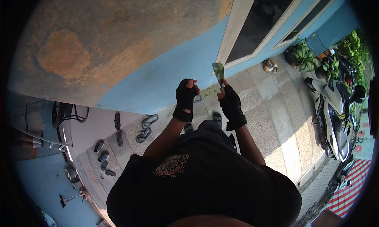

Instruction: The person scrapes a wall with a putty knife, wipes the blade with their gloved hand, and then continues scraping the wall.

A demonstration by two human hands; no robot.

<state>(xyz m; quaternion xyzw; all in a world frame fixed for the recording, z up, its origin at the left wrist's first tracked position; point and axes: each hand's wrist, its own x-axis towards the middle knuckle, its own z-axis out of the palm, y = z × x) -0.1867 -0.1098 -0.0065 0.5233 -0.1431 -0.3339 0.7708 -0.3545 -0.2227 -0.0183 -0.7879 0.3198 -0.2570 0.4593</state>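
The right hand, wearing a black fingerless glove, is gripping a thin, glossy, dark-green rectangular panel by its lower end, its fingers closing on that edge while the panel is standing out in front of the pale-framed dark window, near the window's lower corner. The left hand, gloved the same way, is hovering beside the light-blue wall, to the left of the window, its fingers curling inward; whether they are pinching anything is impossible to tell. A pale green patterned strip is showing between the hands, below the window, and its support is staying unclear from this angle. The step in hand seems to be holding up and steadying the panel, with the two hands working apart. Any move from here is calling for a secure pinch and a level wrist, since so thin a panel could be slipping or tilting. Grey rubber sandals are lying left of the window, and a white-and-black scooter is standing to its right.
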